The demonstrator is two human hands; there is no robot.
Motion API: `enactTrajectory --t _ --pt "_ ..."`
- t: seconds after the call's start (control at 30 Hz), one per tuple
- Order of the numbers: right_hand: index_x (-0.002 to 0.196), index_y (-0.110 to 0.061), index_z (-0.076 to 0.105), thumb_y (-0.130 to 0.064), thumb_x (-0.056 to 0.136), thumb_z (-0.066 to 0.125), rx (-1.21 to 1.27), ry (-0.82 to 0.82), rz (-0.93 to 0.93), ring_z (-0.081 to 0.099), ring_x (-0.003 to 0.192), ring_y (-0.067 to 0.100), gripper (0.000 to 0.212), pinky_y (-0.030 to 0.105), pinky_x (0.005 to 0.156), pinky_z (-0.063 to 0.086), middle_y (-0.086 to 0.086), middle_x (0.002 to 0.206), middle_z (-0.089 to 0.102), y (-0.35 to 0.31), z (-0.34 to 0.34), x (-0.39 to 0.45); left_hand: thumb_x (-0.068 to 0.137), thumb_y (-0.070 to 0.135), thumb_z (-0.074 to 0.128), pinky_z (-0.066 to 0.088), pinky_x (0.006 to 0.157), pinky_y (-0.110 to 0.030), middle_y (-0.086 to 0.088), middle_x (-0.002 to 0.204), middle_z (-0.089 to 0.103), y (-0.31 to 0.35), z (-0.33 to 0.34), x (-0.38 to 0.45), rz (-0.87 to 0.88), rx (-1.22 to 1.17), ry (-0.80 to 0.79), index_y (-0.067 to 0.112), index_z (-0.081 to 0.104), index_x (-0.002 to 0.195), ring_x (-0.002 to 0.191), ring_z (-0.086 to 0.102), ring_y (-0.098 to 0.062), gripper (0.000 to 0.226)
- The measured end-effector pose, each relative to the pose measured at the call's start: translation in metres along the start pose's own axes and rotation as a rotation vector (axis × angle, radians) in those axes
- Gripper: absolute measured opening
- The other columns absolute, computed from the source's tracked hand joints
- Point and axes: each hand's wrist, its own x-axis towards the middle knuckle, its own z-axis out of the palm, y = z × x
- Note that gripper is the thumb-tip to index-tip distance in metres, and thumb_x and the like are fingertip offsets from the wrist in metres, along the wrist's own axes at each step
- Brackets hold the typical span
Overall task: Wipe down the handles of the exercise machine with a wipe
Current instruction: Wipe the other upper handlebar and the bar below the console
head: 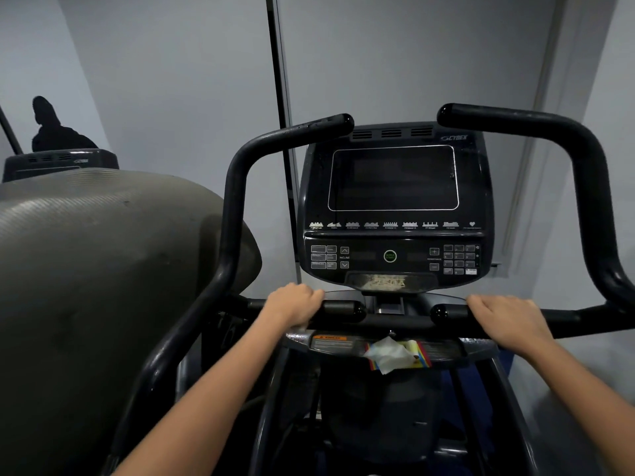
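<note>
My left hand (pixel 295 305) grips the left inner handle (pixel 343 309), a short black bar below the console. On the right inner handle (pixel 450 312), my right hand (pixel 508 321) is wrapped around the bar. A crumpled white wipe (pixel 390 355) lies on a colourful packet on the machine's tray (pixel 330 343), between and just below both hands; neither hand touches it. Two long black moving handles curve up on either side, the left one (pixel 240 173) and the right one (pixel 591 159).
The black console (pixel 393 207) with a dark screen and buttons faces me. A large grey housing (pixel 103 269) of a neighbouring machine fills the left. A second console (pixel 58 163) stands far left. Grey walls and a vertical pole (pixel 280 97) stand behind.
</note>
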Motion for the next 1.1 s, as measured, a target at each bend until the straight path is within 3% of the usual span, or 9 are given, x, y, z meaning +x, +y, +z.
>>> enactTrajectory --t 0.2,0.3,0.4,0.53,0.63,0.8,0.9,1.0,1.1 --pt "0.073 -0.02 0.042 -0.03 0.101 0.025 -0.075 0.011 -0.024 0.063 0.089 0.027 0.034 0.035 0.071 0.039 0.001 0.09 0.07 -0.003 -0.001 -0.001 0.091 0.017 0.045 0.044 0.056 -0.034 -0.011 0.074 0.067 -0.048 0.02 -0.022 -0.031 0.291 0.242 0.011 0.057 0.083 0.066 0.065 -0.037 0.015" --pt "0.068 -0.02 0.045 -0.03 0.099 0.024 -0.045 -0.008 0.037 0.06 0.083 0.027 0.038 0.036 0.071 0.036 0.002 0.084 0.067 -0.005 -0.001 0.002 0.086 0.015 0.041 0.039 0.056 -0.037 -0.008 0.063 0.062 -0.016 0.037 -0.027 -0.098 0.1 0.468 0.015 0.054 0.067 0.058 0.058 -0.033 0.023" --pt "0.07 -0.02 0.048 -0.029 0.099 0.025 -0.062 -0.01 0.038 0.058 0.08 0.026 0.039 0.036 0.072 0.037 0.0 0.081 0.065 -0.006 0.0 0.003 0.098 0.018 0.034 0.038 0.072 -0.038 0.003 0.072 0.051 0.038 0.042 -0.039 0.013 -0.1 0.644 0.023 0.047 0.076 0.071 0.047 -0.024 0.026" --pt "0.074 -0.02 0.05 -0.029 0.1 0.025 -0.039 -0.009 0.02 0.062 0.086 0.027 0.038 0.038 0.08 0.043 0.002 0.086 0.067 -0.005 -0.003 0.0 0.107 0.03 0.027 0.034 0.097 -0.031 0.011 0.098 0.052 0.075 0.047 -0.05 0.208 -0.262 0.633 0.023 0.054 0.102 0.093 0.045 -0.014 0.029" --pt "0.069 -0.019 0.05 -0.033 0.102 0.024 0.061 -0.012 0.017 0.06 0.085 0.029 0.044 0.039 0.081 0.041 0.003 0.08 0.063 -0.003 -0.004 -0.003 0.107 0.041 0.017 0.039 0.094 -0.032 0.007 0.102 0.06 0.036 0.04 -0.048 0.357 -0.229 0.523 0.024 0.058 0.112 0.097 0.053 -0.015 0.045" --pt "0.068 -0.02 0.049 -0.042 0.105 0.023 0.23 -0.025 -0.049 0.062 0.094 0.032 0.05 0.039 0.084 0.04 0.006 0.085 0.067 0.009 -0.009 -0.01 0.106 0.032 0.025 0.049 0.082 -0.043 -0.017 0.091 0.07 -0.045 0.022 -0.029 -0.071 -0.117 0.319 0.01 0.059 0.081 0.091 0.064 -0.038 0.048" --pt "0.071 -0.028 0.048 -0.042 0.106 0.022 0.226 -0.117 -0.057 0.061 0.103 0.033 0.046 0.039 0.091 0.04 0.009 0.104 0.07 0.008 -0.017 -0.009 0.103 0.021 0.027 0.047 0.08 -0.039 -0.018 0.105 0.069 -0.033 0.016 -0.019 -0.153 0.008 0.166 0.008 0.055 0.092 0.097 0.063 -0.041 0.033" --pt "0.065 -0.025 0.043 -0.036 0.103 0.021 0.147 -0.131 -0.031 0.056 0.09 0.03 0.045 0.039 0.086 0.038 0.009 0.102 0.07 0.0 -0.017 -0.003 0.099 0.016 0.033 0.043 0.072 -0.034 -0.013 0.103 0.07 0.012 0.018 -0.014 -0.126 0.055 0.233 0.008 0.057 0.104 0.093 0.066 -0.038 0.026" --pt "0.066 -0.022 0.043 -0.034 0.101 0.022 0.126 -0.112 -0.015 0.055 0.084 0.028 0.043 0.038 0.082 0.036 0.006 0.095 0.069 0.0 -0.012 -0.003 0.101 0.029 0.029 0.043 0.074 -0.036 -0.002 0.089 0.069 0.068 0.028 -0.029 0.122 -0.191 0.452 0.016 0.064 0.093 0.085 0.064 -0.026 0.038"
